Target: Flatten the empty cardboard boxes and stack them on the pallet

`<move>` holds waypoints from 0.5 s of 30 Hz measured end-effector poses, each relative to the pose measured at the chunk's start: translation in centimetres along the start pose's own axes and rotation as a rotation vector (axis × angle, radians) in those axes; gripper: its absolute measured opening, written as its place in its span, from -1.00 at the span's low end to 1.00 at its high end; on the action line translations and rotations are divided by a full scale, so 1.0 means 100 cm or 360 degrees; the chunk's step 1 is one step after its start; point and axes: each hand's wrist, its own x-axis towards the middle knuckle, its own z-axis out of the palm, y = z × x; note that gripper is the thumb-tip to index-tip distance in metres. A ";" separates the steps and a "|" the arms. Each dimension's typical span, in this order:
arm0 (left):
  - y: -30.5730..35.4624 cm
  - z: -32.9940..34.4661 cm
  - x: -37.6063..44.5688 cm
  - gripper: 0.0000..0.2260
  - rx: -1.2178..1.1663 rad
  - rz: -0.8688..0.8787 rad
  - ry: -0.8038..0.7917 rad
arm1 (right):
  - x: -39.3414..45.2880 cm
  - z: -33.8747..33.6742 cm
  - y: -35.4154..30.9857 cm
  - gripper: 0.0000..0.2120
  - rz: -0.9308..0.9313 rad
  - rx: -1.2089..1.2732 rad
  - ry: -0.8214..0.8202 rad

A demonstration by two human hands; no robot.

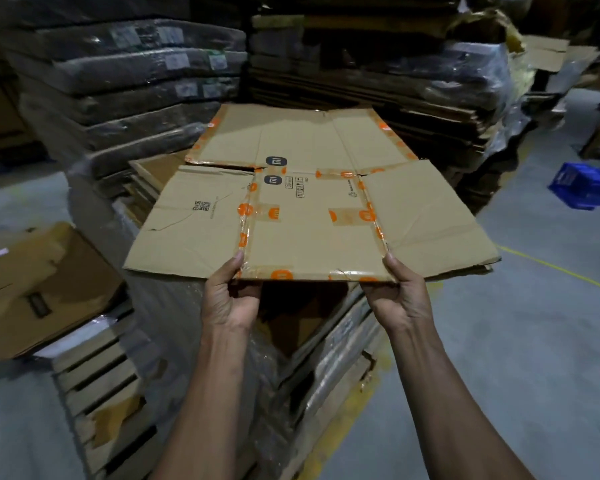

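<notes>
Cardboard fills my view: a flattened box point(312, 223) with orange tape, grasped at its near edge by both of my grips, left hand point(231, 299) and right hand point(400, 299), thumbs on top and fingers curled underneath. It hangs level over the wrapped stack point(194, 313) of flat cartons. Beyond the box lies another flattened sheet point(305, 136) on that stack. Left of the box sit a crumpled carton point(42, 289) and wooden pallet slats point(94, 375); behind it rise tall wrapped bundles point(125, 81). Right of the box, grey floor point(534, 323) lies open, with a blue crate point(586, 185) farther off.
</notes>
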 end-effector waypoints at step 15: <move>-0.059 0.058 0.160 -0.21 -0.0322 0.0515 0.0096 | 0.243 0.061 -0.059 -0.68 0.0537 -0.0148 -0.0337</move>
